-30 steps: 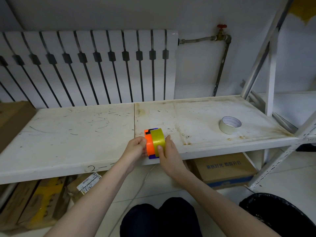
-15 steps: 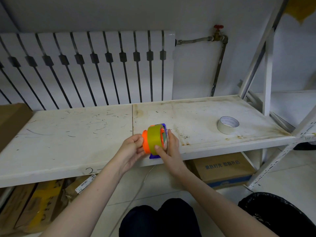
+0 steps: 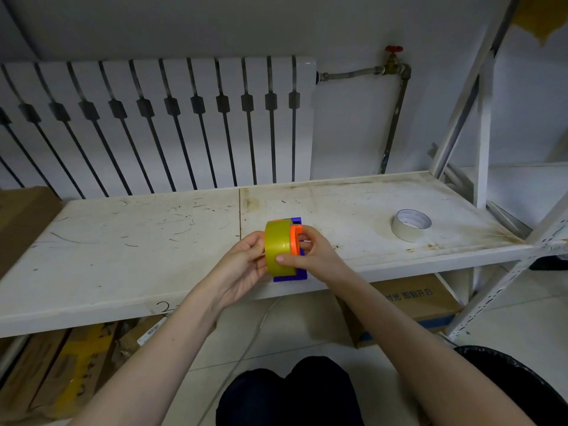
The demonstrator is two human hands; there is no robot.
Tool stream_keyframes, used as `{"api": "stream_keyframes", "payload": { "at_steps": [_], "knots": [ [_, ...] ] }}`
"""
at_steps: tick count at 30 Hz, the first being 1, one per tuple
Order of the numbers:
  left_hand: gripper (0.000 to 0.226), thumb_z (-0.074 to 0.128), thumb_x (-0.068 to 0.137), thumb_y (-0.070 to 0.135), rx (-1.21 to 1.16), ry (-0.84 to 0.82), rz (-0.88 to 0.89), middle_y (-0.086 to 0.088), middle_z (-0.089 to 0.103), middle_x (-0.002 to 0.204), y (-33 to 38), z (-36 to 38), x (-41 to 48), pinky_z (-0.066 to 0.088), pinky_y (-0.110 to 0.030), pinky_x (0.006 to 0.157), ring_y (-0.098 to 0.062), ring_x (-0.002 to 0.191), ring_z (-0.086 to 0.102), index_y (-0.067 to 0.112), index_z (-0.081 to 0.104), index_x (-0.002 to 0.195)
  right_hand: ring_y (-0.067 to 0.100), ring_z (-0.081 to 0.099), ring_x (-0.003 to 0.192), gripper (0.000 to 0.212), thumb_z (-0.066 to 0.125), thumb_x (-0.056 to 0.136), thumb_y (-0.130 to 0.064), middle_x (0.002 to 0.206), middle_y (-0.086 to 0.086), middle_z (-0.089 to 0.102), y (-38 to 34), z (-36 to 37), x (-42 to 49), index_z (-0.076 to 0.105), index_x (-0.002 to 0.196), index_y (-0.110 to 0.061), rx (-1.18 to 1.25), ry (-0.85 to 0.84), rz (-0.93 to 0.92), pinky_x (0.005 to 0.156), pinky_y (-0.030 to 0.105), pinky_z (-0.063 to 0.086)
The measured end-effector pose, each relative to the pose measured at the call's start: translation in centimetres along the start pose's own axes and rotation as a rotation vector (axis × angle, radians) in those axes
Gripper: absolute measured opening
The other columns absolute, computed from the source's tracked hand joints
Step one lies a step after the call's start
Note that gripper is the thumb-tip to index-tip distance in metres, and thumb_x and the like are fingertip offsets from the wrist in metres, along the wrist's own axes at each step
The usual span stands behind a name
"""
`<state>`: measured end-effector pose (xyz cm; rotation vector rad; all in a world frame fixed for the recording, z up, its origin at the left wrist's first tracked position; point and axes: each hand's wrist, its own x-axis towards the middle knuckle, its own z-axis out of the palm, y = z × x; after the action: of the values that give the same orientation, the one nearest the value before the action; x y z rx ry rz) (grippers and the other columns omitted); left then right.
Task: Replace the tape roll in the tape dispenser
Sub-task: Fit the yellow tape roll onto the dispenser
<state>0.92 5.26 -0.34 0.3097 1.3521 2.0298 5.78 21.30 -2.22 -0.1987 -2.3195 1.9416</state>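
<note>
I hold a tape dispenser (image 3: 290, 277) with a blue body and an orange hub (image 3: 295, 239) above the front edge of the white shelf (image 3: 123, 241). A yellow tape roll (image 3: 277, 247) sits on the hub, its band facing me. My left hand (image 3: 244, 265) cups the roll's left side. On the right side, my right hand (image 3: 313, 256) has its thumb across the roll's lower front and its fingers behind the orange hub. A second, whitish tape roll (image 3: 411, 224) lies flat on the shelf to the right, apart from both hands.
A white radiator (image 3: 159, 124) and a pipe with a red valve (image 3: 394, 50) stand behind the shelf. Cardboard boxes (image 3: 415, 299) sit under the shelf and at far left (image 3: 24, 222). A black bin (image 3: 522, 385) is at lower right. The shelf's upright frame (image 3: 482, 124) rises at right.
The dispenser has been turned in my hands: the orange hub, first on the left of the yellow roll, now shows on its right. Both hands lifted slightly over the shelf edge.
</note>
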Motion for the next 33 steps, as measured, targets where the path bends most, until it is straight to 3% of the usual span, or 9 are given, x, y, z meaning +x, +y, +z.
{"api": "stream_keyframes", "payload": {
  "at_steps": [4, 7, 11, 17, 22, 24, 27, 30, 33],
  "knots": [
    [0.029, 0.042, 0.098, 0.028, 0.074, 0.063, -0.023, -0.013, 0.069, 0.101, 0.4, -0.1, 0.4, 0.055, -0.036, 0.083, -0.027, 0.094, 0.066, 0.007, 0.058, 0.109, 0.012, 0.051, 0.108, 0.075, 0.085, 0.065, -0.025, 0.116, -0.013, 0.046, 0.0, 0.2, 0.0, 0.037, 0.123, -0.027, -0.067, 0.006, -0.040, 0.076, 0.018, 0.050],
    [0.033, 0.059, 0.089, 0.022, 0.282, 0.125, -0.033, -0.018, 0.063, 0.104, 0.6, -0.4, 0.8, 0.051, -0.036, 0.081, -0.030, 0.096, 0.060, 0.000, 0.056, 0.114, 0.011, 0.045, 0.115, 0.092, 0.089, 0.058, -0.033, 0.125, -0.010, 0.040, 0.8, 0.7, -0.3, 0.033, 0.131, -0.024, -0.220, 0.040, -0.110, 0.079, 0.018, 0.048],
    [0.035, 0.061, 0.086, 0.014, 0.277, 0.115, -0.071, -0.014, 0.066, 0.101, 0.8, -0.7, 0.7, 0.052, -0.033, 0.075, -0.025, 0.089, 0.063, -0.003, 0.058, 0.117, 0.006, 0.039, 0.117, 0.108, 0.092, 0.050, -0.035, 0.126, -0.014, 0.033, 1.5, 1.3, -0.8, 0.029, 0.136, -0.023, -0.374, 0.112, -0.264, 0.084, 0.013, 0.042],
    [0.007, 0.061, 0.086, 0.008, 0.281, 0.097, -0.084, -0.012, 0.064, 0.093, -0.2, -1.2, 0.6, 0.050, -0.036, 0.074, -0.025, 0.085, 0.061, 0.009, 0.057, 0.092, 0.009, 0.034, 0.127, 0.117, 0.091, 0.052, -0.030, 0.143, -0.004, 0.031, 2.6, 1.7, -0.8, 0.019, 0.145, -0.023, -0.453, 0.105, -0.328, 0.097, 0.034, 0.048],
    [0.012, 0.060, 0.086, 0.002, 0.289, 0.104, -0.017, -0.010, 0.066, 0.083, -1.0, -1.3, 0.8, 0.049, -0.032, 0.066, -0.023, 0.078, 0.062, 0.012, 0.053, 0.082, 0.014, 0.032, 0.134, 0.119, 0.088, 0.055, -0.037, 0.148, 0.000, 0.029, 3.4, 1.4, -0.7, 0.015, 0.147, -0.020, -0.490, 0.043, -0.359, 0.105, 0.042, 0.044],
    [0.014, 0.061, 0.084, 0.000, 0.315, 0.115, 0.019, -0.005, 0.070, 0.077, -1.6, -1.5, 0.8, 0.051, -0.028, 0.062, -0.020, 0.073, 0.065, 0.012, 0.054, 0.083, 0.010, 0.033, 0.133, 0.109, 0.082, 0.062, -0.041, 0.145, -0.003, 0.028, 3.5, 1.3, -1.1, 0.016, 0.146, -0.022, -0.358, 0.012, -0.329, 0.104, 0.032, 0.044],
    [0.016, 0.064, 0.082, -0.001, 0.334, 0.143, 0.053, -0.002, 0.073, 0.076, -2.5, -1.8, 1.1, 0.053, -0.027, 0.064, -0.019, 0.073, 0.067, 0.012, 0.055, 0.083, 0.007, 0.042, 0.124, 0.069, 0.065, 0.077, -0.037, 0.134, -0.004, 0.041, 3.1, 1.3, -1.4, 0.035, 0.137, -0.020, -0.262, 0.141, -0.337, 0.097, 0.024, 0.045],
    [0.018, 0.064, 0.082, -0.003, 0.365, 0.149, 0.064, -0.001, 0.072, 0.074, -3.3, -1.7, 1.2, 0.054, -0.024, 0.063, -0.019, 0.073, 0.066, 0.011, 0.054, 0.080, 0.011, 0.054, 0.106, 0.039, 0.057, 0.082, -0.029, 0.114, -0.003, 0.058, 2.4, 1.0, -0.6, 0.058, 0.117, -0.013, -0.392, 0.246, -0.404, 0.087, 0.028, 0.047],
    [0.018, 0.064, 0.082, -0.004, 0.379, 0.155, 0.073, -0.002, 0.070, 0.073, -4.0, -1.4, 1.2, 0.052, -0.024, 0.063, -0.018, 0.072, 0.064, 0.011, 0.055, 0.080, 0.017, 0.058, 0.102, 0.033, 0.060, 0.084, -0.029, 0.110, 0.003, 0.063, 2.4, 1.2, -0.2, 0.063, 0.112, -0.012, -0.517, 0.225, -0.389, 0.085, 0.029, 0.047]
  ]
}}
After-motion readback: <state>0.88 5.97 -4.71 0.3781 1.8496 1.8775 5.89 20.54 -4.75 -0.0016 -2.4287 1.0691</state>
